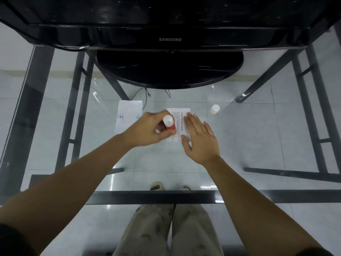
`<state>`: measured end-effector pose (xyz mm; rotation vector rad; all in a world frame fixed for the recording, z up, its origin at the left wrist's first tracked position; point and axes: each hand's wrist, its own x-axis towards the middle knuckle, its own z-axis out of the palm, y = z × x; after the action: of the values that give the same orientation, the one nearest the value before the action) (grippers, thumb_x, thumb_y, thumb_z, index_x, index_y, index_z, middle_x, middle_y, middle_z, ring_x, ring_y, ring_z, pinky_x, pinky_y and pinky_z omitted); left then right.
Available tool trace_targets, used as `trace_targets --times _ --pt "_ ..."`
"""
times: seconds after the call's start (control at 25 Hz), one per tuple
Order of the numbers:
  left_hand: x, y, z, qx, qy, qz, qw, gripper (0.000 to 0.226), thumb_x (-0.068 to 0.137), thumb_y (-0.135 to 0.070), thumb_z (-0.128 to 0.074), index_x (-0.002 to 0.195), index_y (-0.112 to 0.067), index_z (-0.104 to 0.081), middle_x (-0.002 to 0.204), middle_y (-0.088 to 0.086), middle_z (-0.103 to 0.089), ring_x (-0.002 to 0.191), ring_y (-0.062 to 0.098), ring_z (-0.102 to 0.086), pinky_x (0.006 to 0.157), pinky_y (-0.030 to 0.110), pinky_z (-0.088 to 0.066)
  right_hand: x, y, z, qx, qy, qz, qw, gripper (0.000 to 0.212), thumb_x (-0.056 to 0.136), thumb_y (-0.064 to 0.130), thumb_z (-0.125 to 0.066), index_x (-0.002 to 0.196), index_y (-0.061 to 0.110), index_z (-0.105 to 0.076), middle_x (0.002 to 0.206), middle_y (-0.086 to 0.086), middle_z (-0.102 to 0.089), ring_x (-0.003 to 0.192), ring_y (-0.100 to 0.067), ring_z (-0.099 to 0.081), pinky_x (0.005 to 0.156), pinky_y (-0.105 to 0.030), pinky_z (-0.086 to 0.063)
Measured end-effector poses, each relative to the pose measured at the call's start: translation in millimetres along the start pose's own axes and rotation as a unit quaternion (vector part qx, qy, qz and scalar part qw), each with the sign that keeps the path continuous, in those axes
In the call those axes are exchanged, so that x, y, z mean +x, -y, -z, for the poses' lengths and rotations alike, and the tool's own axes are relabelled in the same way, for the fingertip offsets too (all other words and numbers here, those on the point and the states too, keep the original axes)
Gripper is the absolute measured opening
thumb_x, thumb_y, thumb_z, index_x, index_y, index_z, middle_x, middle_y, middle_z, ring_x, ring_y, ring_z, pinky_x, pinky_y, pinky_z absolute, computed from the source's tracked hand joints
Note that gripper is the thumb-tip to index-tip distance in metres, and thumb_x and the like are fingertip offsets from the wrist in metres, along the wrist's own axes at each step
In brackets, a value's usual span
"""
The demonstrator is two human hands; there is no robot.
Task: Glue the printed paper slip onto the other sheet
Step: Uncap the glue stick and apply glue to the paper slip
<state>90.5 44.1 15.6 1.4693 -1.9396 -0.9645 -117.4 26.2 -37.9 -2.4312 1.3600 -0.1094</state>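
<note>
The printed paper slip [180, 115] lies on the glass table, its text running sideways. My right hand [200, 137] rests flat on its right part, fingers spread, holding nothing. My left hand [147, 129] grips a glue stick [40, 123] with a red body and white end, its lower end over the slip's left edge. The other sheet [128, 113], pale with faint blue marks, lies just left of the slip, partly hidden by my left hand.
A white glue cap [215, 109] stands on the glass right of the slip. A black Samsung monitor [169, 39] with a round base [169, 71] stands behind the papers. The table's dark front frame bar [156, 196] runs near my legs.
</note>
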Motion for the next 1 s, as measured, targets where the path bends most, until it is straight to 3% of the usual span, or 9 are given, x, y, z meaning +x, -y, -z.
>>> trace_targets --times 0.24,0.36,0.48,0.6,0.76,0.92,1.0 --pt "23.3 7.2 8.5 0.041 0.001 0.017 0.999 0.026 0.082 -0.027 -0.068 0.098 -0.012 -0.054 0.092 0.005 -0.072 0.078 0.016 -0.069 0.071 0.033 -0.058 -0.1 1.2 0.2 0.003 0.001 -0.002 1.000 0.061 0.093 0.043 -0.033 0.146 0.017 -0.018 0.156 0.000 -0.019 0.143 -0.017 -0.014 0.116 -0.036 -0.007" --pt "43.7 17.4 14.4 0.077 -0.042 0.064 0.994 0.031 0.082 -0.032 -0.067 0.100 -0.013 -0.052 0.098 0.006 -0.070 0.078 0.017 -0.064 0.067 0.018 -0.052 1.1 -0.2 -1.8 -0.001 0.004 -0.005 1.000 0.062 0.093 0.045 -0.032 0.146 0.018 -0.017 0.156 0.001 -0.016 0.144 -0.017 -0.012 0.114 -0.033 -0.003" --pt "44.1 17.0 14.1 0.079 -0.078 0.074 0.991 0.028 0.082 -0.035 -0.066 0.099 -0.018 -0.051 0.098 0.002 -0.069 0.076 0.009 -0.059 0.064 0.008 -0.045 1.0 -0.6 -2.9 -0.007 0.005 -0.004 1.000 0.062 0.093 0.045 -0.032 0.146 0.018 -0.016 0.156 0.001 -0.015 0.144 -0.017 -0.011 0.114 -0.033 -0.002" --pt "22.2 7.9 7.9 0.028 -0.044 0.024 0.998 0.023 0.081 -0.032 -0.068 0.093 -0.020 -0.052 0.088 -0.003 -0.071 0.071 0.002 -0.064 0.064 0.011 -0.052 0.6 -0.9 -2.7 -0.006 -0.002 -0.001 1.000 0.061 0.093 0.044 -0.032 0.146 0.018 -0.017 0.156 0.001 -0.016 0.144 -0.016 -0.011 0.114 -0.033 -0.002" --pt "3.7 0.0 -2.5 0.043 0.020 -0.024 0.999 0.023 0.083 -0.028 -0.066 0.097 -0.015 -0.054 0.093 0.001 -0.071 0.074 0.009 -0.068 0.067 0.021 -0.056 0.6 -0.3 -0.9 -0.003 -0.007 0.001 1.000 0.061 0.093 0.045 -0.031 0.146 0.017 -0.019 0.156 0.000 -0.019 0.144 -0.016 -0.012 0.114 -0.032 -0.002" --pt "35.0 6.3 12.6 0.061 -0.010 0.018 0.998 0.024 0.083 -0.029 -0.066 0.097 -0.013 -0.055 0.093 0.002 -0.071 0.080 0.014 -0.068 0.073 0.028 -0.057 0.7 -0.1 -0.9 -0.004 -0.004 0.001 1.000 0.061 0.093 0.045 -0.032 0.146 0.018 -0.017 0.156 0.001 -0.016 0.144 -0.017 -0.012 0.114 -0.032 -0.002" --pt "48.0 10.4 17.7 0.072 -0.041 0.041 0.996 0.023 0.083 -0.029 -0.066 0.095 -0.014 -0.054 0.094 0.000 -0.071 0.078 0.012 -0.065 0.072 0.017 -0.053 1.1 -0.4 -1.2 -0.005 -0.001 0.000 1.000 0.062 0.093 0.045 -0.033 0.146 0.018 -0.017 0.157 0.000 -0.015 0.144 -0.017 -0.012 0.113 -0.032 -0.001"
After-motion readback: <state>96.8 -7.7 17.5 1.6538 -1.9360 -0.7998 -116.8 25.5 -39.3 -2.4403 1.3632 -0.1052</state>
